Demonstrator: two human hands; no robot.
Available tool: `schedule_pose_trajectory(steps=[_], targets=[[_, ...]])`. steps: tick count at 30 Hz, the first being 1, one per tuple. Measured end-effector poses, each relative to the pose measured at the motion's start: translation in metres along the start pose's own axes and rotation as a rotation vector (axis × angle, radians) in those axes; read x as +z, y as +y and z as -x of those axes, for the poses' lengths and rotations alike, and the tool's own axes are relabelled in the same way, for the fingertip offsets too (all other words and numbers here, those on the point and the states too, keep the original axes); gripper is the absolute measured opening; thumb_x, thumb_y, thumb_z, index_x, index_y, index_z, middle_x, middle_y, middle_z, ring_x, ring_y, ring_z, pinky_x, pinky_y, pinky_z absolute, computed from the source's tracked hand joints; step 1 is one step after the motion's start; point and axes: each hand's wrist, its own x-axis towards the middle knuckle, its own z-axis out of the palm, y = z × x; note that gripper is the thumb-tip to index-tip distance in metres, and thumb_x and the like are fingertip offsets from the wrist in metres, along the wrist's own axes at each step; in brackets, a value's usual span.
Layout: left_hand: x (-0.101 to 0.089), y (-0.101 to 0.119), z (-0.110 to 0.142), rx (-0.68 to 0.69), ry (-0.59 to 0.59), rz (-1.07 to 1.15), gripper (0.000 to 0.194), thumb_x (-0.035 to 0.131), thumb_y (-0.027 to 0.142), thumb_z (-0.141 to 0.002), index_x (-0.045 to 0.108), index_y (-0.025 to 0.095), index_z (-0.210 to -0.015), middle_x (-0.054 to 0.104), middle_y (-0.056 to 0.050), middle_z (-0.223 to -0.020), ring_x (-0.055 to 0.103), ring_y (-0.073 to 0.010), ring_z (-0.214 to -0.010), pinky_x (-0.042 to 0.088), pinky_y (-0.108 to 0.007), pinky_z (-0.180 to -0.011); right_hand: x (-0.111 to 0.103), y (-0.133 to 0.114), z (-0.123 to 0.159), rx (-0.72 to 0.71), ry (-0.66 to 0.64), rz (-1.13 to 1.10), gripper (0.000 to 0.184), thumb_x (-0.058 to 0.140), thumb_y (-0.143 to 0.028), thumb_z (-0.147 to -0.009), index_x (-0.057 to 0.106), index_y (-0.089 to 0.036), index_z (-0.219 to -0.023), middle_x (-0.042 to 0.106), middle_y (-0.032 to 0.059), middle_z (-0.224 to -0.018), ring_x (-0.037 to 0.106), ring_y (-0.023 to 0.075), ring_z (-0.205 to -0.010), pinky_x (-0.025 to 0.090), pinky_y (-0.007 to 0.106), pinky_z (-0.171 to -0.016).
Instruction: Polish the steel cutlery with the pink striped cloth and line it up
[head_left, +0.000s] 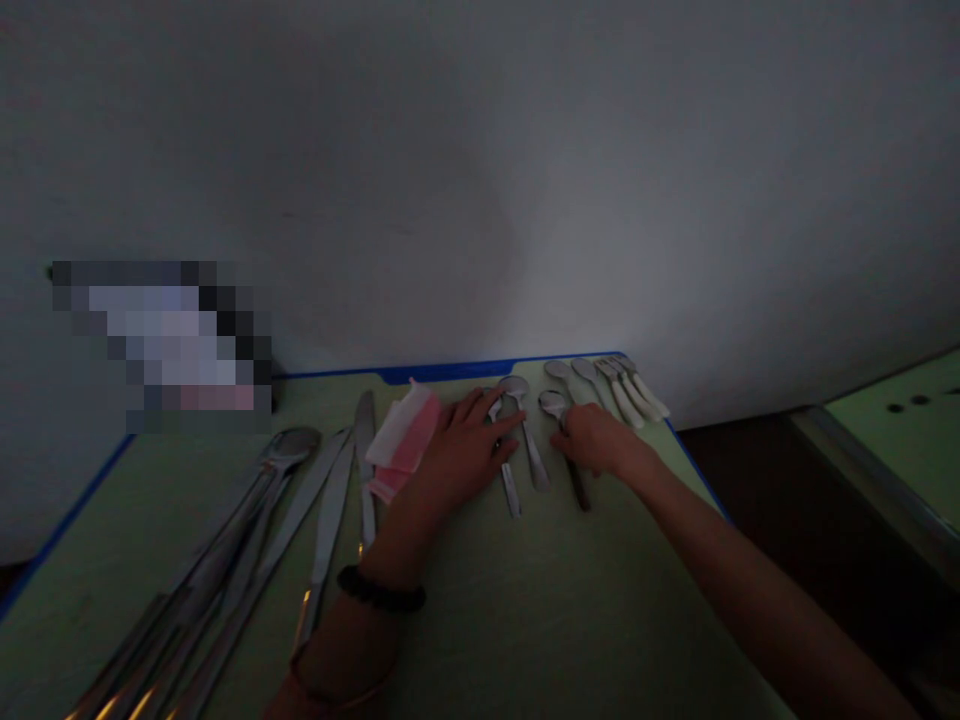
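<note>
My left hand (469, 445) rests spread on the table, fingers apart, over a small spoon (510, 490) that it partly covers. Beside its thumb and index finger lies another metal spoon (534, 455). A pink and white folded cloth or packet (409, 435) sits against the left side of this hand, partly hidden behind it. My right hand (596, 438) is closed around the neck of a dark-handled spoon (553, 403), whose bowl and handle end show on either side of the fingers.
Right of centre lie more spoons (583, 370) and white-handled forks (622, 395). Several table knives (330, 510) and long-handled spoons (292, 445) lie at the left. The blue-edged table (465, 610) stands against a pale wall (480, 200). A blurred patch (172, 340) covers something at left.
</note>
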Motion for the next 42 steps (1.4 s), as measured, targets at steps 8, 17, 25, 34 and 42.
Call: schedule_pose_trajectory(steps=[8, 17, 25, 34, 42], targets=[[-0.003, -0.003, 0.001, -0.053, -0.015, 0.050, 0.054, 0.047, 0.036, -0.086, 0.035, 0.017, -0.135, 0.032, -0.009, -0.144, 0.024, -0.0262, -0.132, 0.024, -0.044, -0.106, -0.005, 0.002, 0.005, -0.036, -0.023, -0.052, 0.031, 0.045, -0.031, -0.082, 0.068, -0.010, -0.075, 0.070, 0.0129, -0.070, 0.066, 0.0180, -0.069, 0.046, 0.023, -0.064], [-0.001, -0.007, 0.001, -0.039, 0.010, 0.084, 0.054, 0.049, 0.035, -0.084, 0.036, 0.017, -0.133, 0.034, -0.011, -0.142, 0.026, -0.0264, -0.132, 0.024, -0.045, -0.106, -0.027, -0.027, -0.015, -0.089, 0.014, -0.013, 0.032, 0.045, -0.031, -0.083, 0.069, -0.009, -0.085, 0.070, 0.0126, -0.070, 0.067, 0.0198, -0.077, 0.047, 0.026, -0.074], [-0.001, -0.012, 0.003, -0.027, 0.034, 0.107, 0.055, 0.051, 0.034, -0.082, 0.038, 0.013, -0.131, 0.038, -0.012, -0.139, 0.029, -0.0244, -0.130, 0.023, -0.038, -0.108, -0.027, -0.049, -0.035, -0.105, 0.005, 0.065, 0.030, 0.047, -0.029, -0.081, 0.065, -0.010, -0.096, 0.071, 0.0144, -0.084, 0.066, 0.0205, -0.085, 0.048, 0.027, -0.075], [-0.001, -0.013, 0.002, -0.020, 0.036, 0.113, 0.055, 0.052, 0.033, -0.082, 0.039, 0.014, -0.131, 0.039, -0.012, -0.139, 0.029, -0.0256, -0.130, 0.024, -0.042, -0.108, -0.020, -0.047, -0.022, -0.046, 0.051, 0.112, 0.033, 0.047, -0.026, -0.080, 0.063, -0.008, -0.102, 0.065, 0.0206, -0.101, 0.063, 0.0274, -0.095, 0.048, 0.033, -0.077], [-0.002, -0.012, 0.002, -0.018, 0.031, 0.110, 0.054, 0.053, 0.033, -0.082, 0.039, 0.015, -0.131, 0.039, -0.012, -0.139, 0.030, -0.0258, -0.129, 0.026, -0.044, -0.107, -0.010, -0.049, -0.008, 0.023, 0.120, 0.103, 0.033, 0.040, -0.024, -0.085, 0.062, -0.010, -0.105, 0.064, 0.0206, -0.102, 0.062, 0.0271, -0.095, 0.048, 0.034, -0.075]])
